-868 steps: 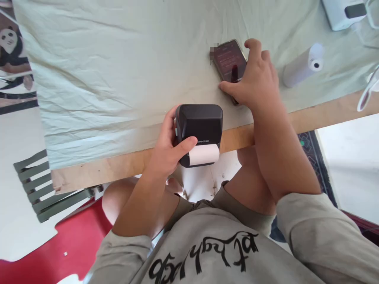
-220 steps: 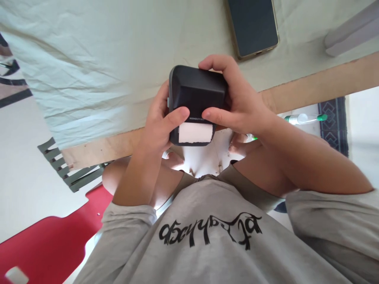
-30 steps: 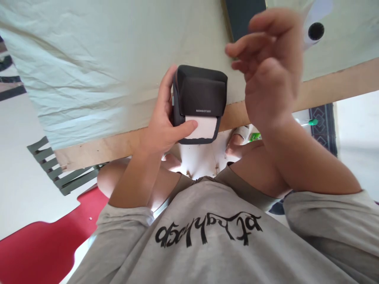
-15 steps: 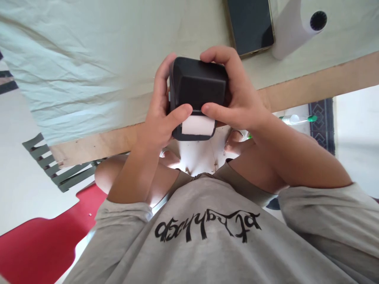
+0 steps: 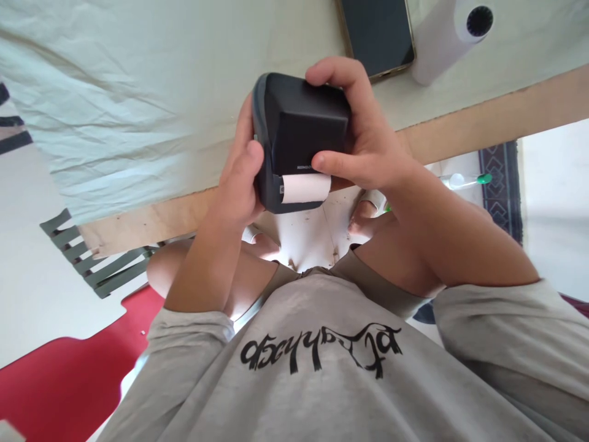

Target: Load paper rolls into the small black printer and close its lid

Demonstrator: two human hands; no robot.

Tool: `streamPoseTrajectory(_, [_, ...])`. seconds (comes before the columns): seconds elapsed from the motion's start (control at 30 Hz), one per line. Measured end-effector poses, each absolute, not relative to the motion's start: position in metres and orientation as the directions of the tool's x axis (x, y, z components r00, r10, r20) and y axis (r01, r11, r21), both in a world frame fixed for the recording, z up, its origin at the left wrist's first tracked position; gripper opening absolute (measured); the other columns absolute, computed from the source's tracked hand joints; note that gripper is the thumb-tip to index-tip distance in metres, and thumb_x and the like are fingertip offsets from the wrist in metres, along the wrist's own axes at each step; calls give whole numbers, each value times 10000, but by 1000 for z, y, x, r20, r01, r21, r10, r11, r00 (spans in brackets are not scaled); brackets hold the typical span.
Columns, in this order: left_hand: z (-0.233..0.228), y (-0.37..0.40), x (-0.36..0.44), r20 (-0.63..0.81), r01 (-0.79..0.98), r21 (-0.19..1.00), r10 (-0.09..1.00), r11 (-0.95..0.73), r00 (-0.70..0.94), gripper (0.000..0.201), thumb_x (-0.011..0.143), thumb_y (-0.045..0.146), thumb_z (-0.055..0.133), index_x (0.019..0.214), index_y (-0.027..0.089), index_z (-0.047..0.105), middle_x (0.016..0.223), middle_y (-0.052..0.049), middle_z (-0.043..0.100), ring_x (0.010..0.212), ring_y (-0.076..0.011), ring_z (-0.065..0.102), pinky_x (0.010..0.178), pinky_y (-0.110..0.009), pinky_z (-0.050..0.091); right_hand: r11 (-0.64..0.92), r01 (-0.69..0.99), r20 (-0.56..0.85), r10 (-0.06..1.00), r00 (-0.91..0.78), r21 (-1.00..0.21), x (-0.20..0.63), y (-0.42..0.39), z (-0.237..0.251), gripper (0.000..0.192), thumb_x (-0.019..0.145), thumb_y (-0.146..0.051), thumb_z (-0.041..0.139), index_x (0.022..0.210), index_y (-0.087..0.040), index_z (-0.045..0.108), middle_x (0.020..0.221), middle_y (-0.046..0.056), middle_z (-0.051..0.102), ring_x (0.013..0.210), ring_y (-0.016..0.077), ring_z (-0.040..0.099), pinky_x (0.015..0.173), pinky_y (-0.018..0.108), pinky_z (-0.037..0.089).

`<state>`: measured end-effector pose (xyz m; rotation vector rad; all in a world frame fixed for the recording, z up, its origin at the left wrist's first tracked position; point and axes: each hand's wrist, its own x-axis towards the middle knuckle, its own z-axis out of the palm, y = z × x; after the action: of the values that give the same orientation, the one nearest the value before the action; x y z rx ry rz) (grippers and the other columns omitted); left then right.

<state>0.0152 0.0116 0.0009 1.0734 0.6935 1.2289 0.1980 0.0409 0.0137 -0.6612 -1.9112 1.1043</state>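
A small black label printer [image 5: 306, 132] is held over the near edge of the table [image 5: 483, 126], with a strip of white paper [image 5: 304, 188] sticking out of its front slot. My left hand [image 5: 242, 178] grips the printer's left side, thumb pressed on the front corner. My right hand [image 5: 368, 144] wraps its right side, fingers over the top and thumb lying just above the paper slot.
A dark phone [image 5: 377, 34] lies screen up on the pale green cloth [image 5: 115, 104] behind the printer. A white paper roll [image 5: 444, 40] lies right of it. A green slatted chair [image 5: 96, 270] stands at left, and a bottle [image 5: 464, 180] lies on the floor under the table.
My right hand came down from the air onto the printer's right side. My left thumb slid off the paper to the front corner, and the printer tilted up a little.
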Motion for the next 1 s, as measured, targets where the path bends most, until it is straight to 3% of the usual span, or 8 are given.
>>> streamPoseTrajectory(0.1, [2, 15, 15, 127, -374, 927, 944, -4, 304, 570, 729, 642, 565, 1174, 290, 522, 1209, 0, 575, 1240, -285, 448, 989, -420, 436, 532, 96, 408, 742, -532, -841, 197, 42, 11, 588, 783, -521, 541, 1282, -281, 343, 1352, 25, 411, 1260, 189, 421, 1028, 350, 440])
streamPoseTrajectory(0.2, [3, 15, 15, 31, -392, 918, 977, 56, 213, 429, 789, 605, 514, 1118, 333, 550, 1127, 64, 625, 1206, -242, 467, 997, -403, 444, 581, 200, 430, 754, -497, -789, 194, 40, 12, 518, 809, -472, 526, 1277, -300, 386, 1375, 15, 400, 1356, 199, 314, 1141, 392, 321])
streamPoseTrajectory(0.27, [7, 12, 17, -32, -429, 897, 985, 103, 171, 325, 862, 521, 447, 1088, 322, 571, 1080, 55, 647, 1154, -227, 509, 985, -403, 458, 571, 233, 409, 766, -495, -787, 193, 37, 15, 484, 828, -446, 507, 1278, -306, 398, 1384, 7, 392, 1372, 190, 292, 1175, 393, 270])
streamPoseTrajectory(0.37, [17, 7, 20, -129, -471, 862, 980, 187, 152, 324, 931, 432, 352, 1080, 251, 577, 1046, 2, 653, 1089, -227, 564, 974, -399, 464, 518, 210, 349, 774, -528, -829, 194, 35, 19, 513, 830, -471, 495, 1303, -316, 371, 1401, -4, 374, 1361, 180, 313, 1178, 367, 283])
streamPoseTrajectory(0.57, [25, 5, 21, -173, -427, 882, 980, 199, 99, 307, 915, 425, 374, 911, 268, 638, 935, -26, 649, 1000, -249, 597, 909, -357, 488, 509, 165, 345, 753, -560, -845, 195, 36, 21, 598, 784, -476, 552, 1309, -270, 353, 1418, 35, 349, 1394, 202, 260, 1191, 371, 266])
streamPoseTrajectory(0.83, [28, 6, 20, -203, -478, 853, 977, 209, 65, 256, 890, 400, 447, 934, 237, 639, 853, -41, 654, 1176, -306, 476, 942, -397, 416, 540, 172, 352, 725, -593, -824, 194, 39, 22, 637, 751, -507, 595, 1291, -290, 337, 1415, 39, 341, 1404, 211, 231, 1180, 375, 264])
streamPoseTrajectory(1.0, [35, 5, 19, -235, -451, 852, 964, 264, 120, 301, 907, 395, 392, 1123, 322, 588, 1071, 10, 662, 1312, -289, 367, 1033, -436, 371, 502, 135, 348, 744, -570, -854, 194, 36, 27, 653, 751, -502, 609, 1295, -255, 345, 1419, 54, 328, 1402, 198, 228, 1174, 347, 271])
